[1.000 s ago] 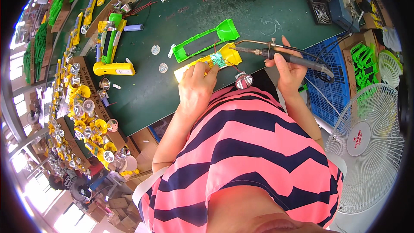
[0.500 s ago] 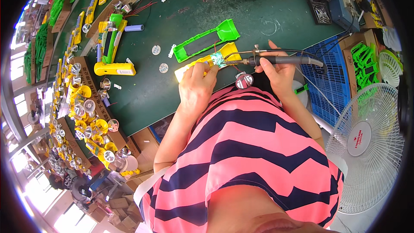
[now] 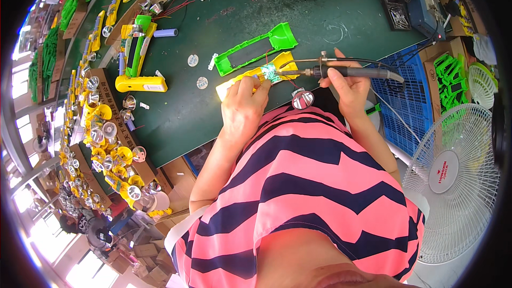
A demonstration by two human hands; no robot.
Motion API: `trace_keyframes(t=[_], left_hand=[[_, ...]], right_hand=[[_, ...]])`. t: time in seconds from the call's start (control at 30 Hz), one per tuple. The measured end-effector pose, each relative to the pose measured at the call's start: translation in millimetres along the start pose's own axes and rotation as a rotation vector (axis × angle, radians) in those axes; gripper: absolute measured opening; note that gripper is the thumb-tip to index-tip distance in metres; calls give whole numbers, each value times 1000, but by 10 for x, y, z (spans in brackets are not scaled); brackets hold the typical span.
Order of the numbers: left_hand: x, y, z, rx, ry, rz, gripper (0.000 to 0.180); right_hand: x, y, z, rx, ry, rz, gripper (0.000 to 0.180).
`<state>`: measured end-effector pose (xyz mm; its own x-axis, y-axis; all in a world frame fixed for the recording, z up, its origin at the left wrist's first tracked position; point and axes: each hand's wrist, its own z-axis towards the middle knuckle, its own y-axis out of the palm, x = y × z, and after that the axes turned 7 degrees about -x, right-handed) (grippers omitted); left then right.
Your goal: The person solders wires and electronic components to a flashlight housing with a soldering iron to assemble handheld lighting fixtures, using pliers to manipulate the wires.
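Note:
My left hand (image 3: 242,105) is closed on a yellow flashlight half-shell (image 3: 288,62), its fingertips pressed together beside a small circuit board (image 3: 270,73). Whether they also pinch a wire is hidden. In my right hand (image 3: 346,88) is a soldering iron (image 3: 349,71) with a dark handle and a thin feed tube alongside. Its tip points left at the board's right edge; I cannot tell if they touch. A round reflector lamp head (image 3: 302,99) lies by the near table edge, below the shell. Just beyond the shell rests a green housing frame (image 3: 256,50).
A yellow-green flashlight (image 3: 140,56) and a purple battery cell (image 3: 166,33) lie to the left. Boxes of yellow flashlight bodies (image 3: 109,149) line the left side. At right are a blue crate (image 3: 408,101), a box of green parts (image 3: 454,80) and a white fan (image 3: 450,181).
My right hand has drawn the soldering iron slightly to the right and up, and its tip has shifted off the middle of the board. My left hand has stayed in place.

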<state>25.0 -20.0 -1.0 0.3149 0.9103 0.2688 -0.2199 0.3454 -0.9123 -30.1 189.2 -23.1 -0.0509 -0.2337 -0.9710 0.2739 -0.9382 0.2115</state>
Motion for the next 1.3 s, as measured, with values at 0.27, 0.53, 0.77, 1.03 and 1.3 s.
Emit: trace_keyframes(t=[0.27, 0.53, 0.77, 1.03, 1.3], left_hand=[[6, 2, 3, 2, -2, 2, 24], [-31, 32, -9, 17, 29, -30, 32], [-660, -51, 216, 162, -240, 65, 41], [-606, -89, 15, 278, -250, 16, 29], [-572, 27, -247, 50, -48, -374, 52]], right_hand=[[-26, -80, 10, 79, -32, 27, 17], [-4, -261, 47, 110, -147, -58, 17], [20, -542, 20, 338, -170, -76, 18], [19, -821, 121, 467, -179, -210, 16], [-126, -1030, 379, 515, -170, -327, 14]])
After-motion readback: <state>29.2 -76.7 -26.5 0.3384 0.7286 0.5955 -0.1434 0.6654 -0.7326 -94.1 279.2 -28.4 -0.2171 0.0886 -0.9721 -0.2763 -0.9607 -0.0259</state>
